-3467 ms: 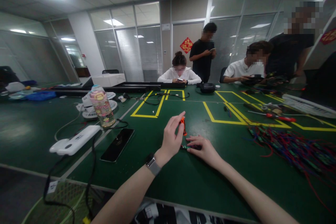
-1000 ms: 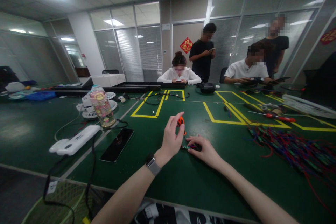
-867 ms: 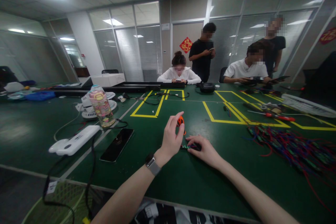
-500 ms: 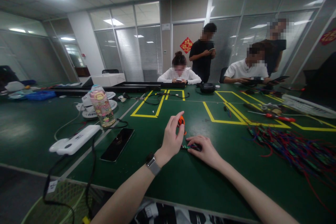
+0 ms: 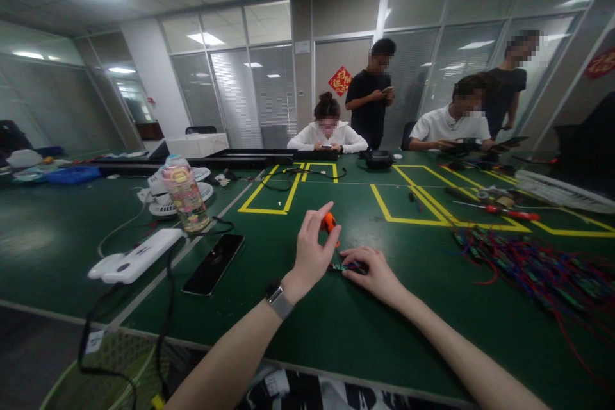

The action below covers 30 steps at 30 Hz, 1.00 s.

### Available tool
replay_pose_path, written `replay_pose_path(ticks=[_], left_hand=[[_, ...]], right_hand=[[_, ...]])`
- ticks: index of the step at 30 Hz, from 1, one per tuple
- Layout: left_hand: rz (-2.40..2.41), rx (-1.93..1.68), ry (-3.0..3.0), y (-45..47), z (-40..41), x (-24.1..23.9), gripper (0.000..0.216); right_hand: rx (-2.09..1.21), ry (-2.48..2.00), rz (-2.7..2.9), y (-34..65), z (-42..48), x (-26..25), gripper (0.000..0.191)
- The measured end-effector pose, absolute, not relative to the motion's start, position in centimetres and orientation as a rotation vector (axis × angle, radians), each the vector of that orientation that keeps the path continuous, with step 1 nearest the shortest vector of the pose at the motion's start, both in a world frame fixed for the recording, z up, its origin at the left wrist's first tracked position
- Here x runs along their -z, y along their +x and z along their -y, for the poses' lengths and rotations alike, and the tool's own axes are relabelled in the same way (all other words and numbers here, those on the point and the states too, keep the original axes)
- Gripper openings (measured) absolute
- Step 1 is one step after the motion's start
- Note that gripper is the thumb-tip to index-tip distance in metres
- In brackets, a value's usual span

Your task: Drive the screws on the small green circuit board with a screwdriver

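Near the middle of the frame, the left hand (image 5: 311, 248) has thumb and fingers drawn narrow around an orange-handled screwdriver (image 5: 329, 223), which leans with its thin shaft pointing down. The right hand (image 5: 372, 272), just right of it, is curled low over the bench (image 5: 327, 336), its fingertips holding a small green circuit board (image 5: 337, 267) flat at the frame's centre. The shaft's lower end reaches the board, though the exact contact is too small to tell. Dark wires show under the right hand's fingers.

A smartwatch (image 5: 276, 298) sits on the left wrist. At the left of the frame are a black smartphone (image 5: 214, 264), a white device (image 5: 139, 257) and a tilted-looking drink bottle (image 5: 185, 195). A tangle of wired circuit boards (image 5: 533, 275) spreads at the right edge, with a red-handled screwdriver (image 5: 514, 212) just above it and a white keyboard (image 5: 564, 192) beyond. Across the bench, upper centre, a person in white (image 5: 327, 134) leans over a phone.
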<state>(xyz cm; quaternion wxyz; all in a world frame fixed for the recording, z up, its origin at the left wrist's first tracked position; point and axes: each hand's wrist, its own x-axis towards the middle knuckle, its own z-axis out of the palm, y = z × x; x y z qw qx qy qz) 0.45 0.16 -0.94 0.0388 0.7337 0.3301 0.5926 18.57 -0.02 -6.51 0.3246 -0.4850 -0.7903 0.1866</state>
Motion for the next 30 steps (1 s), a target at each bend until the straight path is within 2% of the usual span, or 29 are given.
replay_pose_path(ticks=[6,17,30], left_hand=[[-1.015,-1.787,2.274,0.31,0.22,0.71,0.032],[-1.081,-1.734,2.22,0.36,0.26,0.59,0.036],[-1.082,-1.754,2.258,0.34,0.19,0.42,0.035]], right_hand=[[-0.507,-1.267,2.079,18.6,-0.05,6.38,0.009],[-0.426,-1.357,2.1,18.41,0.53,5.74,0.011],[-0.538,-1.355,2.1,18.45,0.45,5.58,0.016]])
